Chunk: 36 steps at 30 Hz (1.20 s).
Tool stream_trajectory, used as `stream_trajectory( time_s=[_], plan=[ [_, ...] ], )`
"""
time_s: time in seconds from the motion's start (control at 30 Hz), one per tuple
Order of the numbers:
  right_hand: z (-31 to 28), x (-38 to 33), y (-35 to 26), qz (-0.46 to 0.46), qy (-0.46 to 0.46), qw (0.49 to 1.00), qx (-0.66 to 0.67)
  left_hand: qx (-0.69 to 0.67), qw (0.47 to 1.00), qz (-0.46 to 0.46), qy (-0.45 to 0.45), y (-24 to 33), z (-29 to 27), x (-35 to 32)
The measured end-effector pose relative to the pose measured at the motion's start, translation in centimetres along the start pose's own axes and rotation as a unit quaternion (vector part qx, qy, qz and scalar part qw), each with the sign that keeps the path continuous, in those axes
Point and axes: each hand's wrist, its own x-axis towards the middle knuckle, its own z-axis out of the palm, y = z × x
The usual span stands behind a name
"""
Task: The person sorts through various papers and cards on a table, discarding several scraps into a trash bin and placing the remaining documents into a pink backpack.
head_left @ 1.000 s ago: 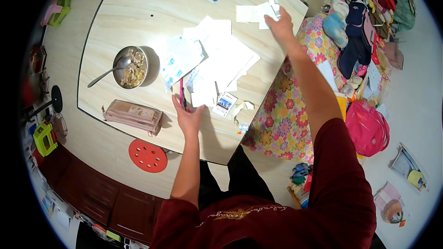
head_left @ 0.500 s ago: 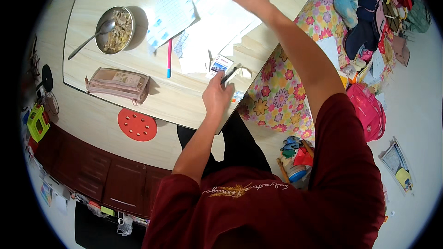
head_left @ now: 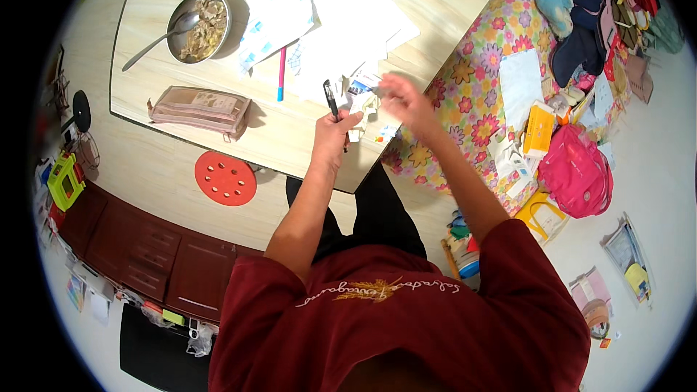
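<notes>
My left hand [head_left: 333,139] is closed around a black pen [head_left: 330,97], which points up and away toward the papers. Close to it, my right hand [head_left: 409,107] hovers by the table's near right edge, its fingers smeared by motion; whether they hold anything is not visible. Between the hands lie a small printed card [head_left: 361,83] and crumpled white scraps [head_left: 369,105]. A pile of white papers [head_left: 348,14] spreads beyond, with a blue-and-white patterned sheet [head_left: 279,25] on its left. Beside that sheet rests a pink pen with a blue end [head_left: 282,76].
On the table [head_left: 163,94] at left stand a metal bowl of food [head_left: 226,29] with a spoon [head_left: 156,45] and a pinkish pencil case [head_left: 200,110]. A red round stool [head_left: 225,178] is below the edge. At right, a flowered cloth [head_left: 465,101] and a pink backpack [head_left: 577,174].
My right hand has come back from the far papers to beside my left hand. The left hand's pen now stands out more upright. The whole view has shifted slightly.
</notes>
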Motion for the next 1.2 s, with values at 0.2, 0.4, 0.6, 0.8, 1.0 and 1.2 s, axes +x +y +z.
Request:
stream_trajectory(
  time_s=[0.2, 0.4, 0.6, 0.8, 1.0, 1.2],
  plan=[
    [5.5, -0.6, 0.8, 0.109, 0.075, 0.986, 0.106, -0.028, 0.992, 0.021, -0.119, -0.1, -1.7, -0.8],
    [6.8, 0.1, 0.5, 0.227, 0.05, 0.949, 0.212, -0.025, 0.976, -0.007, -0.215, 0.8, -5.0, -1.8],
    [8.0, 0.0, -1.0, 0.216, 0.012, 0.938, 0.271, 0.028, 0.974, -0.005, -0.226, 1.3, -8.0, -2.9],
    [9.9, -0.6, -1.7, 0.205, 0.012, 0.957, 0.206, 0.106, 0.96, 0.244, -0.085, 1.0, -7.6, -4.7],
    [12.5, -1.8, -0.5, 0.112, 0.065, 0.989, 0.074, 0.225, 0.929, 0.293, -0.029, 1.5, -7.8, -6.7],
    [14.2, -2.8, 0.0, -0.056, 0.089, 0.989, -0.1, 0.287, 0.854, 0.431, 0.051, 1.2, -9.4, -6.3]
  ],
)
